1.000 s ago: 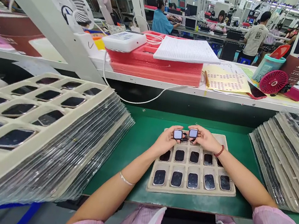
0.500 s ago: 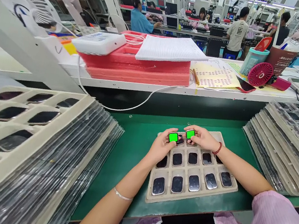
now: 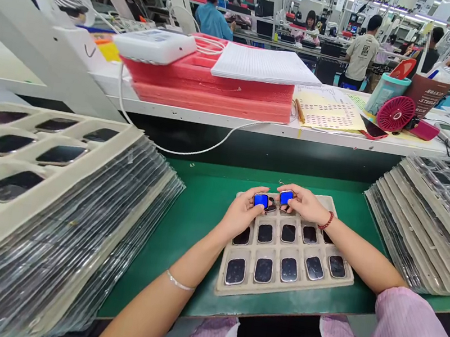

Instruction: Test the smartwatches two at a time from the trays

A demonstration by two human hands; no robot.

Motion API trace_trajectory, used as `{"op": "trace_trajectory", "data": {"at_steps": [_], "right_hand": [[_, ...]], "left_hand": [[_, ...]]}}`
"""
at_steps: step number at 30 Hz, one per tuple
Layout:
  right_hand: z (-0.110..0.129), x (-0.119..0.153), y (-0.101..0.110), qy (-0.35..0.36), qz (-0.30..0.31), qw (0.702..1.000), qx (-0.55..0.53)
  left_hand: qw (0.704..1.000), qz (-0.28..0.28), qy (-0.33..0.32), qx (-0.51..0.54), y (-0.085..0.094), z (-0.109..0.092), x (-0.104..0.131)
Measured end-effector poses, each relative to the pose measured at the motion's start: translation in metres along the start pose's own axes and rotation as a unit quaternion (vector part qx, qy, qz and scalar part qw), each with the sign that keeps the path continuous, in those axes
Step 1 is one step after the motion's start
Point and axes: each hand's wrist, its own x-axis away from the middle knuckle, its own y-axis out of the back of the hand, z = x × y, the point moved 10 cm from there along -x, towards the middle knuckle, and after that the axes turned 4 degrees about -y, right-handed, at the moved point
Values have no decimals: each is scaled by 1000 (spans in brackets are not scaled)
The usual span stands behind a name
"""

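Over the back row of a beige compartment tray (image 3: 237,290), my left hand (image 3: 240,214) is closed on a small square watch (image 3: 261,200) whose screen glows blue. Beside it, my right hand (image 3: 307,205) grips a second watch (image 3: 286,197), also lit blue. Both screens face up toward me, and the two watches are a little apart. Several dark-screened watches (image 3: 263,270) lie in the tray's compartments. The back compartments are partly hidden by my hands.
A tall stack of trays (image 3: 117,202) stands at the left, another stack (image 3: 423,234) at the right. Behind, a white shelf (image 3: 332,139) carries red foam (image 3: 219,96), papers, a cup and a pink fan (image 3: 395,113). People sit and stand farther back.
Both watch screens have turned from green to blue. The view has shifted slightly; my hands keep their hold on the two watches.
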Motion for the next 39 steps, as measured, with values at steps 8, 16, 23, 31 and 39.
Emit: {"op": "trace_trajectory", "data": {"at_steps": [8, 16, 23, 31, 39], "right_hand": [[-1, 2, 0, 5, 4, 1000, -7], [0, 3, -1, -18, -5, 1000, -4], [4, 5, -2, -29, -6, 1000, 1], [10, 8, -4, -29, -13, 999, -12], [22, 12, -6, 9, -20, 1000, 13]], "left_hand": [[1000, -7, 7, -3, 2, 1, 2], [1000, -5, 16, -17, 2, -2, 4], [1000, 2, 27, -14, -2, -4, 5], [999, -6, 35, -33, 1, 1, 4], [999, 0, 37, -5, 3, 1, 5]]}}
